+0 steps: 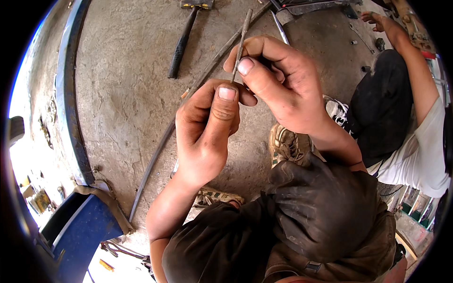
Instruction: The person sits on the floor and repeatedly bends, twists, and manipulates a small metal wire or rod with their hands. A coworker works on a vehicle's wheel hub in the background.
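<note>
Pinched in both hands is a thin, rough, greyish-brown rod, tilted with its upper end pointing up and slightly right. My left hand closes thumb against forefinger at the rod's lower end, which the fingers hide. Just above it, my right hand presses the rod between thumb and forefinger, the other fingers curled. Behind the hands a long dark strip runs across the floor from upper right to lower left. A hammer with a black handle lies on the floor beyond my left hand.
A co-worker's dark-trousered leg and bare arm are close on the right. Blue metal panel stands at lower left, a blue-grey beam above it. A wrench and small sockets lie at upper right.
</note>
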`<state>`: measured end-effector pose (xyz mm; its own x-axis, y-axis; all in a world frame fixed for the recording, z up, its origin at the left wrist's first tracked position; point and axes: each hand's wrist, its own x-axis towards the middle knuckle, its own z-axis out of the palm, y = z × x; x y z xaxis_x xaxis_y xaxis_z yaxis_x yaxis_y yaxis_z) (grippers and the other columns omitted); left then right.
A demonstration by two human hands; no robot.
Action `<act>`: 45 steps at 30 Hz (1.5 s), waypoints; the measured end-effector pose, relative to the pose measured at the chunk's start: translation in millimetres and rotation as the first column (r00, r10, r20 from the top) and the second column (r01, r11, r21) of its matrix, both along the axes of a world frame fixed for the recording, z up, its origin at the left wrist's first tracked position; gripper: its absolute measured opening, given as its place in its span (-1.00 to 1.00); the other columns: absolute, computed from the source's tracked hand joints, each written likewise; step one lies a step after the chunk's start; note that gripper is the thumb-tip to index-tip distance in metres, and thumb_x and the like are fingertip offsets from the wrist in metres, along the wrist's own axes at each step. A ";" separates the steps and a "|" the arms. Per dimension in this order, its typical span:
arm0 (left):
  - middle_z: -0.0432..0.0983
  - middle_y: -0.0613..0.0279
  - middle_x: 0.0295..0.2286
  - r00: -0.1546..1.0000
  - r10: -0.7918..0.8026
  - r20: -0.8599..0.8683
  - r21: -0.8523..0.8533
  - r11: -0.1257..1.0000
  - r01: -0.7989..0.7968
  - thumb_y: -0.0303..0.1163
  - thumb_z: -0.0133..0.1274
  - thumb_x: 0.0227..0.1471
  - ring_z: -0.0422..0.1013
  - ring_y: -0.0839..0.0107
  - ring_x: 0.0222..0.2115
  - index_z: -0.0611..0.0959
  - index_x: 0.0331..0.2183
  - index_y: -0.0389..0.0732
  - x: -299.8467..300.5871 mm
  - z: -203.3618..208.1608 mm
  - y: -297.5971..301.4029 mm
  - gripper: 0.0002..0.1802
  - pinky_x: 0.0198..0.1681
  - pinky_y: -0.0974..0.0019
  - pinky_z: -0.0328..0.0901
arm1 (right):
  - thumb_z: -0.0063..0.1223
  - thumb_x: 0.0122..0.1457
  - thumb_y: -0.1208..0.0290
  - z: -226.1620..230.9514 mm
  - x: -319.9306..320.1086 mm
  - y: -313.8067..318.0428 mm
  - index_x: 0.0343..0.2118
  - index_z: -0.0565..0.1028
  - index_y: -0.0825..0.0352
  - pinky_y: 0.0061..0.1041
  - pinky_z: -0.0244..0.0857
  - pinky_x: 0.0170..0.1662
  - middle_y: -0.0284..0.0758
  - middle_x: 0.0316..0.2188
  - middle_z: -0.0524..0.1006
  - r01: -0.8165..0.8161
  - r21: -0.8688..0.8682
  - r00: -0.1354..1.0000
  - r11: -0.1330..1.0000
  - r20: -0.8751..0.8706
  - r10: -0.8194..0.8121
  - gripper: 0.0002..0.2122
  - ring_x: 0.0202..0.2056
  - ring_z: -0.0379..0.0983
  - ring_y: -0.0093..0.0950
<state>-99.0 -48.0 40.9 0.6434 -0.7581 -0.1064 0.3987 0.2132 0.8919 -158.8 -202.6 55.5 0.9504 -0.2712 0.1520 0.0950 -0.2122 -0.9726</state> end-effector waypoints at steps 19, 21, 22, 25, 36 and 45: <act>-0.07 0.53 -0.77 0.844 -0.288 -0.452 -0.360 0.925 0.123 -0.13 -0.35 0.36 -0.15 0.65 -0.79 0.49 -0.27 -0.27 1.9 -0.8 0.1 -0.56 -0.69 0.47 -0.10 | 0.06 0.22 0.46 -12.4 4.6 1.8 -0.28 0.53 0.35 -0.75 0.04 -0.59 -0.56 -0.65 0.42 0.097 0.109 0.987 0.989 0.120 -0.110 -0.90 -0.64 0.17 -0.84; -0.05 0.52 -0.78 0.908 -0.211 -0.361 -0.254 0.960 0.122 -0.13 -0.33 0.35 -0.15 0.65 -0.79 0.49 -0.28 -0.27 -0.7 -0.5 -1.6 -0.57 -0.68 0.47 -0.10 | 0.06 0.22 0.45 -9.0 3.0 0.1 -0.29 0.54 0.35 -0.75 0.04 -0.60 -0.55 -0.66 0.43 0.097 0.081 0.991 0.992 0.087 -0.104 -0.90 -0.65 0.19 -0.84; -0.04 0.51 -0.78 0.935 -0.174 -0.310 -0.200 0.973 0.115 -0.13 -0.32 0.35 -0.14 0.65 -0.79 0.49 -0.28 -0.28 -1.7 -0.5 -1.9 -0.57 -0.67 0.46 -0.10 | 0.06 0.21 0.45 -6.5 2.2 -0.9 -0.30 0.54 0.36 -0.74 0.04 -0.60 -0.54 -0.66 0.44 0.097 0.054 0.992 0.994 0.072 -0.101 -0.89 -0.66 0.20 -0.84; 0.06 0.53 -0.75 0.977 -0.119 -0.176 -0.091 0.990 0.104 -0.20 -0.25 0.34 -0.07 0.68 -0.74 0.52 -0.26 -0.32 -1.2 -3.4 -0.4 -0.62 -0.63 0.50 -0.08 | 0.06 0.21 0.44 -5.3 0.2 -3.1 -0.31 0.56 0.36 -0.74 0.04 -0.62 -0.52 -0.66 0.46 0.112 0.006 0.991 0.994 0.073 -0.112 -0.89 -0.68 0.21 -0.84; 0.51 0.06 -0.60 0.647 0.092 0.756 0.209 0.904 -0.373 -0.50 0.08 0.14 0.40 0.37 -0.70 0.56 -0.32 -0.30 -8.7 -7.0 -5.5 -0.93 -0.59 0.37 0.29 | 0.00 0.20 0.50 -8.9 -0.5 -1.0 -0.40 0.51 0.35 -0.71 -0.02 -0.65 -0.51 -0.63 0.46 0.120 -0.115 0.990 0.986 0.092 -0.110 -0.92 -0.70 0.14 -0.84; 0.33 0.43 -0.62 0.774 0.081 0.628 0.233 0.930 -0.286 -0.43 -0.05 0.25 0.18 0.71 -0.57 0.55 -0.27 -0.35 -12.2 -7.8 -3.2 -0.83 -0.54 0.56 0.11 | -0.08 0.20 0.53 -7.8 1.0 0.4 -0.44 0.44 0.36 -0.64 0.06 -0.60 -0.47 -0.59 0.44 0.097 -0.182 0.994 0.978 0.067 -0.086 -0.90 -0.63 0.19 -0.77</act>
<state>-111.2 -51.3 33.1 0.7751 -0.6143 0.1482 -0.2557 -0.0903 0.9625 -157.8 -202.2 47.6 0.9110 -0.3186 0.2619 0.1221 -0.3982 -0.9091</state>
